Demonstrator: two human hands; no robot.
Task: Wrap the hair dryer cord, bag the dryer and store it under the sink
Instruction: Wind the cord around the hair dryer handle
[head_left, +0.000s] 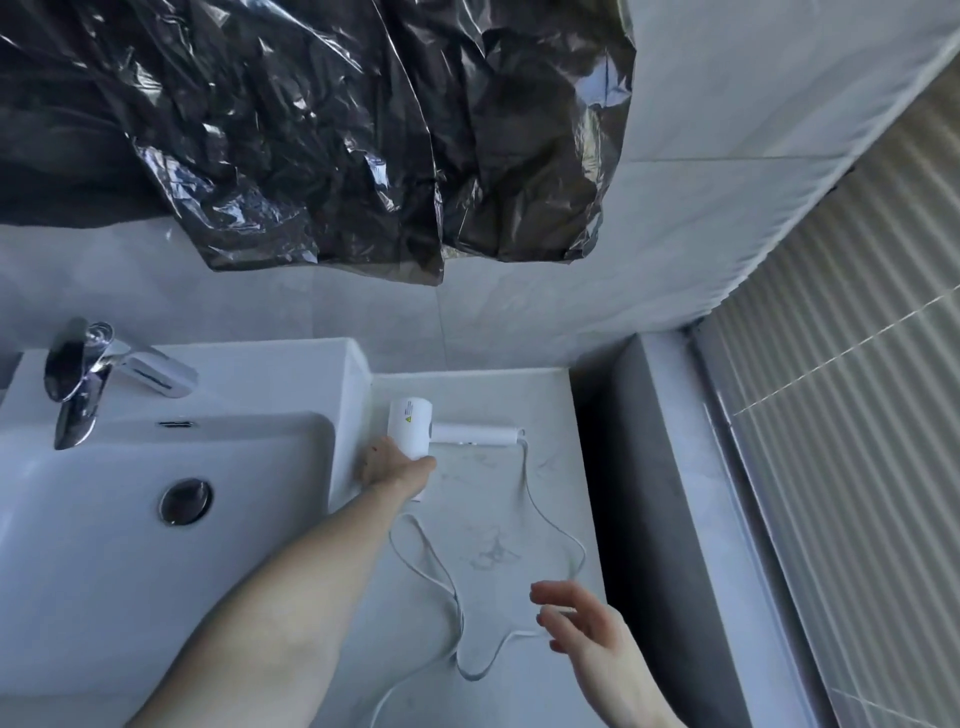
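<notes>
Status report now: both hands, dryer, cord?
Left hand on white plastic hair dryer. Right hand open, fingers at loose thin white cord. Cord unwrapped on countertop.

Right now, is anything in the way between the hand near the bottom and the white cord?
Nothing visible. The right hand hovers with fingers spread beside the loose cord on the countertop, with only bare counter between them. The left hand is already at the hair dryer.

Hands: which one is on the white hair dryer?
The left hand, reaching its barrel beside the sink; the right hand hovers open over the loose white cord.
</notes>
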